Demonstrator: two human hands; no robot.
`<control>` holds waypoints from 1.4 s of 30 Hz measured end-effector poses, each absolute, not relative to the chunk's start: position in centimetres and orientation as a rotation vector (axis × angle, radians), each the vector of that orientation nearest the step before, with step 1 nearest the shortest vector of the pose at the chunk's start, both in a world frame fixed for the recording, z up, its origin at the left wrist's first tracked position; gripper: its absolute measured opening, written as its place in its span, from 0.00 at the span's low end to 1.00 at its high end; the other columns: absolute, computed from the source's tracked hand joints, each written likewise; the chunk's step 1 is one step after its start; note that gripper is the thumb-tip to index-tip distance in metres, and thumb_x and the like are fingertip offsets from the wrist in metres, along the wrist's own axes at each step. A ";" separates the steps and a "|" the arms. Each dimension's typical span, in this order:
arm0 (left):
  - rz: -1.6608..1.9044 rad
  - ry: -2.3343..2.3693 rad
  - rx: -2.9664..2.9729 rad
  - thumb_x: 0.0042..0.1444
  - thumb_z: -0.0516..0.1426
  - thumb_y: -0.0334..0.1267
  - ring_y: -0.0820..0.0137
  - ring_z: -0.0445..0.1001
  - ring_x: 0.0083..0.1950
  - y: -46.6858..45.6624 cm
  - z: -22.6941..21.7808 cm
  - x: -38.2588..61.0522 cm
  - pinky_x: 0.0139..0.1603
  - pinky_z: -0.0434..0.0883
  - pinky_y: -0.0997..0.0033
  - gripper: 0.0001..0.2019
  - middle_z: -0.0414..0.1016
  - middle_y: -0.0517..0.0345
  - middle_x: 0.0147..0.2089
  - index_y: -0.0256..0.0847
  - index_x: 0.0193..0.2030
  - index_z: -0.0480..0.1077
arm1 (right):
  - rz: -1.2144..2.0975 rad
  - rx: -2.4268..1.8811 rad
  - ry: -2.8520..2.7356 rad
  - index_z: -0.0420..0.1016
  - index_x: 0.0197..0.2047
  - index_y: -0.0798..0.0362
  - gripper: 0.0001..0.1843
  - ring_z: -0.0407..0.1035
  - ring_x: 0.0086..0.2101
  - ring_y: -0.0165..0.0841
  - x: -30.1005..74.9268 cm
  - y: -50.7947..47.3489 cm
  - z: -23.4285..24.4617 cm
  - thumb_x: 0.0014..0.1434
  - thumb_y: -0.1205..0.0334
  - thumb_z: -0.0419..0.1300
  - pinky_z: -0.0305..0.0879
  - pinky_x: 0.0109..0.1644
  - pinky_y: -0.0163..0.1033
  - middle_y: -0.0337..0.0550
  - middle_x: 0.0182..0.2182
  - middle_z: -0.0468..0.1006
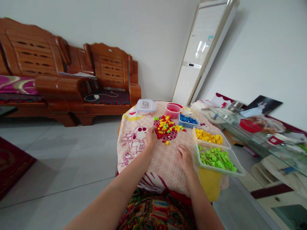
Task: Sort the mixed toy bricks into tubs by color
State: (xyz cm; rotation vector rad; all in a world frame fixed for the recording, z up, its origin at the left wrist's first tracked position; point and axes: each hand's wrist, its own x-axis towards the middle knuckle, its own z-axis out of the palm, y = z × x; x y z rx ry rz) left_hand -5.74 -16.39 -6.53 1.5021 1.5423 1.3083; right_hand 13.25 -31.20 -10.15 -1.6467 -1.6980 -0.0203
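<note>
A mixed pile of red, yellow and green building blocks [167,126] lies in the middle of the cloth-covered table [165,163]. My left hand [151,137] is at the pile's left edge, its fingers pressed together beside red blocks; what they hold, if anything, is hidden. To the right and nearer me, my right hand [184,156] rests on the cloth with loosely bent fingers slightly apart, and nothing shows in it. Between the hands and the pile lies a loose yellow block [167,143].
Right of the pile stand containers of green blocks [217,159], yellow blocks [208,136] and blue blocks [188,119]. A round tub with red contents [173,110] and a lidded box [145,106] stand at the back. A cluttered glass shelf [259,140] borders the right side.
</note>
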 end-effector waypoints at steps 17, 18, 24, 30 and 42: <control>1.335 1.401 1.417 0.49 0.47 0.20 0.69 0.79 0.49 -15.3 -7.8 -5.8 0.53 0.74 0.71 0.26 0.82 0.51 0.49 0.36 0.49 0.78 | 0.036 -1.567 -1.617 0.83 0.43 0.52 0.17 0.74 0.52 0.42 13.6 -30.9 -10.2 0.59 0.65 0.53 0.68 0.61 0.54 0.52 0.50 0.81; 1.338 1.412 1.416 0.50 0.47 0.20 0.69 0.79 0.49 -15.4 -7.8 -5.8 0.54 0.74 0.71 0.26 0.82 0.50 0.49 0.36 0.49 0.78 | 0.036 -1.567 -1.615 0.83 0.43 0.52 0.17 0.74 0.52 0.42 13.6 -30.9 -10.1 0.59 0.65 0.53 0.68 0.61 0.54 0.53 0.50 0.81; 1.369 1.518 1.598 0.57 0.50 0.26 0.64 0.77 0.54 -15.9 -7.6 -5.9 0.60 0.71 0.64 0.19 0.81 0.49 0.51 0.38 0.49 0.78 | 0.051 -1.567 -1.614 0.83 0.42 0.53 0.17 0.74 0.52 0.43 13.7 -30.8 -10.1 0.60 0.64 0.52 0.68 0.62 0.55 0.54 0.50 0.81; 1.206 1.390 2.004 0.57 0.57 0.33 0.61 0.75 0.56 -16.2 -7.3 -5.5 0.64 0.68 0.60 0.14 0.80 0.49 0.52 0.39 0.48 0.78 | 0.057 -1.575 -1.606 0.83 0.43 0.53 0.17 0.73 0.53 0.43 13.7 -30.9 -10.3 0.60 0.63 0.53 0.67 0.62 0.55 0.54 0.51 0.81; 1.141 1.354 2.136 0.60 0.57 0.35 0.63 0.76 0.52 -17.1 -6.4 -5.2 0.59 0.70 0.63 0.11 0.80 0.49 0.48 0.39 0.47 0.77 | 0.038 -1.586 -1.593 0.83 0.42 0.51 0.16 0.74 0.52 0.42 13.4 -31.1 -10.0 0.59 0.66 0.54 0.67 0.62 0.53 0.51 0.50 0.81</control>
